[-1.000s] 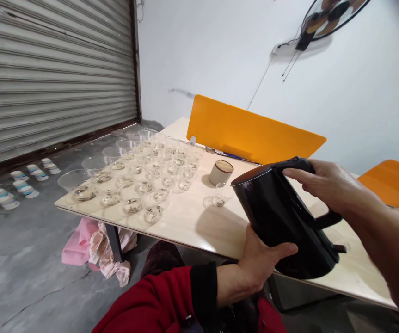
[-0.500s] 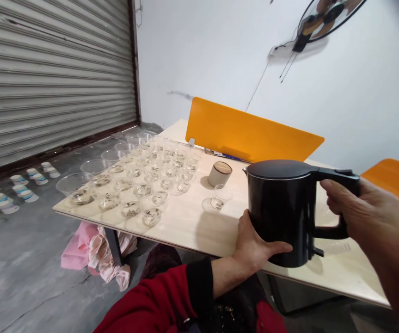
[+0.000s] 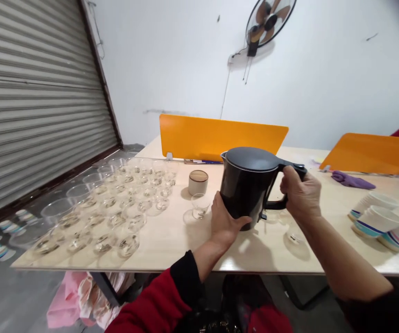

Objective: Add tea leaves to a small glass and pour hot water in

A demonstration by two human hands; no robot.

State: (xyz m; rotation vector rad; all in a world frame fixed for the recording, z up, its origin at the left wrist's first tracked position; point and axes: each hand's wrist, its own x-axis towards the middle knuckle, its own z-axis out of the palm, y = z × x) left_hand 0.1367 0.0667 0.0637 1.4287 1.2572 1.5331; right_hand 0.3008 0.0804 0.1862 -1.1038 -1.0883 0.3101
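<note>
A black electric kettle [image 3: 244, 192] is held above the table with its lid closed and its spout to the left. My right hand [image 3: 302, 193] is wrapped round the kettle's handle. Against the lower left side of the body, my left hand [image 3: 225, 221] steadies it, thumb across the front. Just left of that hand stands a small clear plastic cup [image 3: 199, 206] with some dark bits at its bottom. Behind this cup is a pale jar [image 3: 198, 183] with a wooden lid. Rows of clear cups [image 3: 128, 243] with dark flakes in them fill the table's left side.
Paper cups [image 3: 379, 222] and a purple cloth [image 3: 352, 180] lie on the right of the wooden table [image 3: 171, 252]. Orange dividers [image 3: 216, 138] stand along the back. More paper cups [image 3: 8, 227] are on the floor at left. Pink cloth [image 3: 65, 298] lies under the table.
My view has turned to the right, bringing the paper cups and purple cloth into sight. The kettle, still in both hands, appears farther left and a little higher in view.
</note>
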